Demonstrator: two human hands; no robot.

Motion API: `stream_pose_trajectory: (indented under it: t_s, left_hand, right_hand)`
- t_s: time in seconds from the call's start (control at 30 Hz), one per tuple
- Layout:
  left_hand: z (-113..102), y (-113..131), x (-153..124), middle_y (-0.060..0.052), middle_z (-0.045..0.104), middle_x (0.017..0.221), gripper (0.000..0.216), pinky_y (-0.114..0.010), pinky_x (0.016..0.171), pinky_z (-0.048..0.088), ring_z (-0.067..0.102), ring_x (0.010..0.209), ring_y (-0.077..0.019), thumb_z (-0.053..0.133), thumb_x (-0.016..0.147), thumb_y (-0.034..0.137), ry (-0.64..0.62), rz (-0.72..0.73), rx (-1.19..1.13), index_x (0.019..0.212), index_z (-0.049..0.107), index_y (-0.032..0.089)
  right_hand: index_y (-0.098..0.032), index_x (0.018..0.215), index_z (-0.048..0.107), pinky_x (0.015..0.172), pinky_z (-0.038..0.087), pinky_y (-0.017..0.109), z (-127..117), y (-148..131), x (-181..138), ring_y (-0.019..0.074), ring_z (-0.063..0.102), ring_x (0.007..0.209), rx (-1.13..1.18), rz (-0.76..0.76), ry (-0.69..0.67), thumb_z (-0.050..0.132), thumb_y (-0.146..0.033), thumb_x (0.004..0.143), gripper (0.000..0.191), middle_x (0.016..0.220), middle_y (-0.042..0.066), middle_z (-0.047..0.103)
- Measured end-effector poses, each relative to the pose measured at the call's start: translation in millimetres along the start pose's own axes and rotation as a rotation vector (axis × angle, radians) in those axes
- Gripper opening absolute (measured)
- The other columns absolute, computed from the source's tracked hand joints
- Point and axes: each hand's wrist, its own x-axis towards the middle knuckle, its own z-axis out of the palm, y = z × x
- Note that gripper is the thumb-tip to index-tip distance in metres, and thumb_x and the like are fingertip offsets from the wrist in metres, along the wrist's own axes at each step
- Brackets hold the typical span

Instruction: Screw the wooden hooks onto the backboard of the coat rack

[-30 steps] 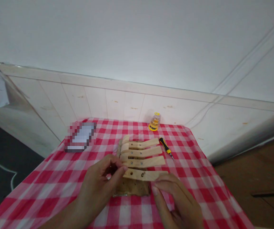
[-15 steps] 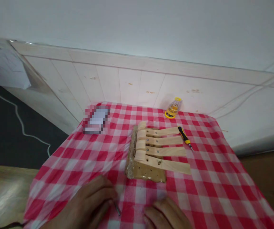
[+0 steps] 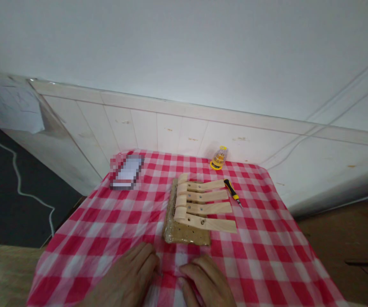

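Observation:
Low in the view, my left hand [image 3: 135, 268] is closed, its fingers bent around a thin metal rod [image 3: 160, 273], of which only a faint tip shows. My right hand [image 3: 203, 279] faces it a short way to the right, fingers curled with the thumb under them; whatever they may hold is hidden. Beyond both hands lies a brown board [image 3: 186, 237] wrapped in clear plastic or tape. Several pale wooden strips [image 3: 215, 223] are screwed across it, with their ends jutting out to the right. Neither hand touches the board.
A black and yellow screwdriver [image 3: 232, 192] lies by the far strip ends. Behind it stands a clear, yellow-based bit case [image 3: 218, 158]. A blurred phone [image 3: 128, 172] rests at the back left on the checked tablecloth [image 3: 260, 247]. A white wall [image 3: 184, 55] borders the back.
My right hand has come closer to my left, and the metal rod now shows less. The whole view has shifted, so the table things appear lower and further left.

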Motion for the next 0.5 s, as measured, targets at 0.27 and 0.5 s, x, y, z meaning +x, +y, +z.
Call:
stream_pose_trajectory:
  t_s: [0.27, 0.5]
  left_hand:
    - [-5.5, 20.5, 29.0, -0.005, 0.073, 0.093, 0.022, -0.025, 0.073, 0.060, 0.072, 0.082, -0.0179, 0.043, 0.102, 0.018, 0.021, -0.219, -0.270, 0.097, 0.063, 0.025]
    - [20.1, 18.7, 10.2, -0.001, 0.077, 0.094, 0.019, -0.025, 0.074, 0.062, 0.075, 0.083, -0.0189, 0.050, 0.102, 0.029, 0.056, -0.198, -0.236, 0.102, 0.068, 0.032]
  right_hand:
    - [-0.022, 0.114, 0.066, 0.075, 0.061, 0.024, -5.0, -5.1, 16.7, 0.0167, 0.073, 0.084, 0.138, 0.099, 0.035, 0.061, -0.033, 0.102, 0.017, 0.093, 0.005, 0.075]
    - [-0.021, 0.096, 0.068, 0.065, 0.057, 0.020, 2.8, -4.3, 6.3, 0.0143, 0.070, 0.073, 0.115, 0.013, 0.016, 0.048, -0.030, 0.108, 0.025, 0.080, 0.003, 0.072]
